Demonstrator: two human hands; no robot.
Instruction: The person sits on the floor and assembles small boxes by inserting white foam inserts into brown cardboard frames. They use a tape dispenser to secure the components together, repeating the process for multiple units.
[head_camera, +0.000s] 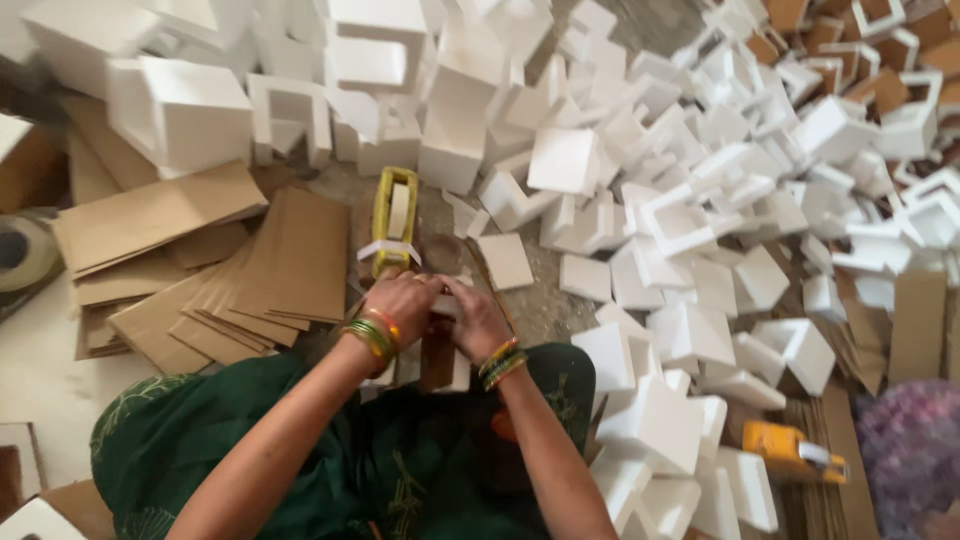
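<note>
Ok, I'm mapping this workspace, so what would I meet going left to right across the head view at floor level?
Tape roll → stack of cardboard sheets → yellow tape dispenser → left hand → right hand → heap of white foam pieces → orange tape dispenser → purple bundle.

I am seeing soft, even daylight filling the scene, with no hard shadows anywhere. The white foam blocks (560, 160) are glaring brightly, and behind the yellow tape dispenser (394, 218) their faces are washing out, losing edge detail. Just below the dispenser, my hands (440, 312) are casting only a faint shade on the floor. Lines are bending toward the frame edges far from the dispenser, and the corners are looking slightly soft, a little blurred.
</note>
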